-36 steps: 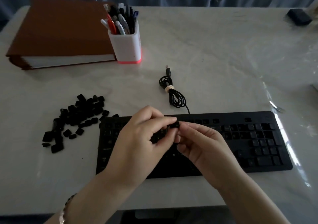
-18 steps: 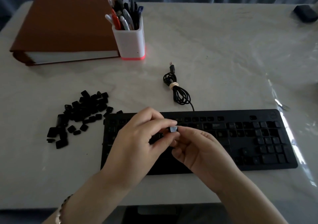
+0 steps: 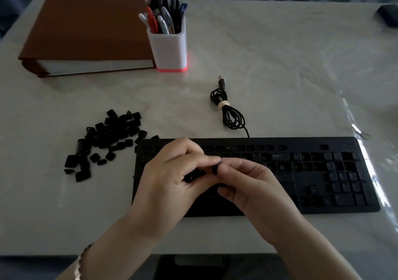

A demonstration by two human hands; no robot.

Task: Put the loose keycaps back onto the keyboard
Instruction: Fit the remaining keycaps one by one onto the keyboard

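A black keyboard (image 3: 312,172) lies along the near table edge, its right half filled with keys. Both hands meet above its left-middle part. My left hand (image 3: 170,178) and my right hand (image 3: 252,185) pinch one small black keycap (image 3: 214,169) between their fingertips, just over the key rows. The keys under the hands are hidden. A pile of several loose black keycaps (image 3: 107,139) rests on the table to the left of the keyboard.
The keyboard's coiled cable with USB plug (image 3: 228,109) lies behind it. A white pen holder (image 3: 168,47) and a brown binder (image 3: 86,32) stand at the back left. A dark object (image 3: 388,16) sits at the far right corner.
The two hands stay together over the keyboard and have dipped slightly toward the keys, turning the keycap between the fingertips. The camera view shifted a little.
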